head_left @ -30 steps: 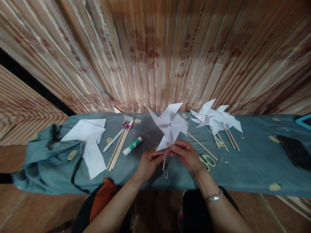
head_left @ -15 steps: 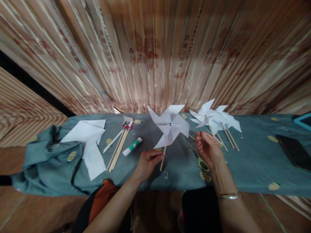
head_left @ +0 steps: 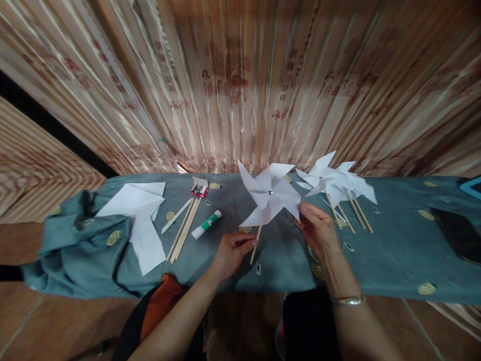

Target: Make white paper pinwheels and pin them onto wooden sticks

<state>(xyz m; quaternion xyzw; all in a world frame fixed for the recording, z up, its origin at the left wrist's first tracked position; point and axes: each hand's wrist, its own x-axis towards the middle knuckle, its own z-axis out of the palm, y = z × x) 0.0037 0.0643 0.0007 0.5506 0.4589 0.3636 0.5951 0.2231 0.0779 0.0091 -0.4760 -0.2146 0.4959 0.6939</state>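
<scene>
A white paper pinwheel [head_left: 271, 193] with a metal pin at its centre stands on a thin wooden stick [head_left: 256, 243]. My left hand [head_left: 232, 252] pinches the lower part of that stick and holds the pinwheel upright over the table. My right hand [head_left: 316, 226] is at the pinwheel's right side, fingertips touching the edge of its lower right blade, fingers loosely curled. Under my right hand, partly hidden, lie green-handled scissors [head_left: 311, 253] on the cloth.
A teal cloth [head_left: 391, 255] covers the table. Finished pinwheels [head_left: 336, 184] lie at the back right, white paper sheets [head_left: 139, 213] at the left, loose sticks [head_left: 184, 228], a glue stick [head_left: 206, 224] and a small pin box [head_left: 199, 189] left of centre. A dark phone [head_left: 454, 234] lies far right.
My right hand let go of the stick, swung out to the right, then came back to touch the pinwheel's right blade. The pinwheel drifted slightly right in my left hand.
</scene>
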